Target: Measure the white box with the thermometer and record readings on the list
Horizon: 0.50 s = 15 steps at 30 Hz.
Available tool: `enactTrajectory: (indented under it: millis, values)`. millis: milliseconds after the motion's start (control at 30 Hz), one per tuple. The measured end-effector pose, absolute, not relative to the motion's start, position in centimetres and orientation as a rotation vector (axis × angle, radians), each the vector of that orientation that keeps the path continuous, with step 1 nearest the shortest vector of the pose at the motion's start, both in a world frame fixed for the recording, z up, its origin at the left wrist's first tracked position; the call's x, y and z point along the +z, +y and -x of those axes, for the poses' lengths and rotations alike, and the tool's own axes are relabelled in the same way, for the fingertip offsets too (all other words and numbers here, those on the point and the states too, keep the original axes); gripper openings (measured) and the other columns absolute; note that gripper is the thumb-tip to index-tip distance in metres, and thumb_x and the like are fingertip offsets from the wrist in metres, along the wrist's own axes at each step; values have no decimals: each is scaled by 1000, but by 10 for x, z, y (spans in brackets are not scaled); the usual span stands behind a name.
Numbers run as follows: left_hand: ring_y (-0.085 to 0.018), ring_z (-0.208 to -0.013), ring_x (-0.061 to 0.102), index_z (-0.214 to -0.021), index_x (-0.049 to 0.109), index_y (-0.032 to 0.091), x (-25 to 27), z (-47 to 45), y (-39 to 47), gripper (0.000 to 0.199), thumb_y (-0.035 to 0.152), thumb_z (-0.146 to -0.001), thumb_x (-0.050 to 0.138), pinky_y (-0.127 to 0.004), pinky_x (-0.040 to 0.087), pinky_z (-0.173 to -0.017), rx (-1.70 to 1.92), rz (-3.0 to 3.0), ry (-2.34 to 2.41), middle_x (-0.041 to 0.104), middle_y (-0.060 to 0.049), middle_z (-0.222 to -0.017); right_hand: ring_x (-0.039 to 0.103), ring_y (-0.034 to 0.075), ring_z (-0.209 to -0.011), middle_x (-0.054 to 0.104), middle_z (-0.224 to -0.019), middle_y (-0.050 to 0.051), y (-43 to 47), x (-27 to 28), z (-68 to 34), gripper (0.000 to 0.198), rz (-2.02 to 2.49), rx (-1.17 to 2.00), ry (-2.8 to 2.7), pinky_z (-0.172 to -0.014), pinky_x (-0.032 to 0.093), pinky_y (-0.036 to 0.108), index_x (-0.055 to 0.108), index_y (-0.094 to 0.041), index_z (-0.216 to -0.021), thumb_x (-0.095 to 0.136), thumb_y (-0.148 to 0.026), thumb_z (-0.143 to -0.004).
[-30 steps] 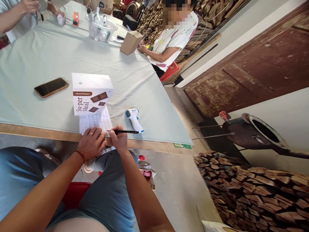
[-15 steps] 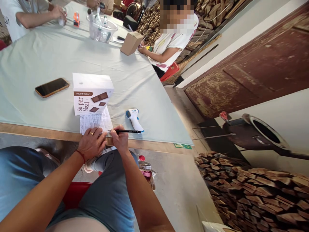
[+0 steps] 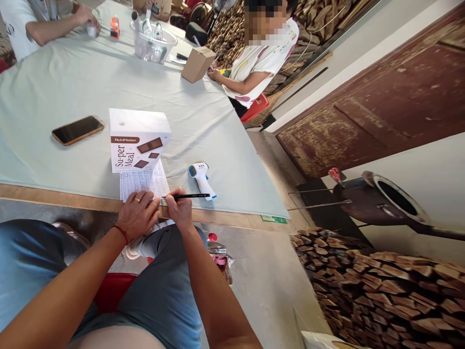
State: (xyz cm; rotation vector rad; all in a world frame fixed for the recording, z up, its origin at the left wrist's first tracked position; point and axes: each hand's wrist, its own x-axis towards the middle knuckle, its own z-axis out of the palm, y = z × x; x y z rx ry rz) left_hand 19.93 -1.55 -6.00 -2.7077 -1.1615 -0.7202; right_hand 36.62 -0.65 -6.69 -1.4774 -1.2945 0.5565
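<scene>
One pen [image 3: 196, 196] pinched in right hand [image 3: 180, 209], mid-writing I guess | left hand [image 3: 137, 213] loosely flat, empty-looking, on paper [image 3: 145, 183], near edge of tabletop [image 3: 240, 198] | next stroke prob wants paper steady

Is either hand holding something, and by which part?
The right hand holds a black pen near its writing tip; the left hand rests on the paper.

seems a home: split firewood [image 3: 385, 291] in stacks, a worn door [image 3: 374, 97], red chairs [image 3: 256, 107] at a cloth-covered table [image 3: 72, 87].
</scene>
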Motion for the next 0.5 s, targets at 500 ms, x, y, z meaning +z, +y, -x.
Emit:
enactTrajectory:
  millis: [500]
  values:
    - [-29, -111, 56, -121, 65, 15, -59, -199, -15, 30, 29, -97, 54, -43, 40, -93, -730, 2701, -1157, 64, -12, -117, 46, 16, -62, 47, -59, -3, -7, -71, -365, 17, 1495, 490, -1246, -61, 42, 29, 46, -24, -66, 50, -39, -74]
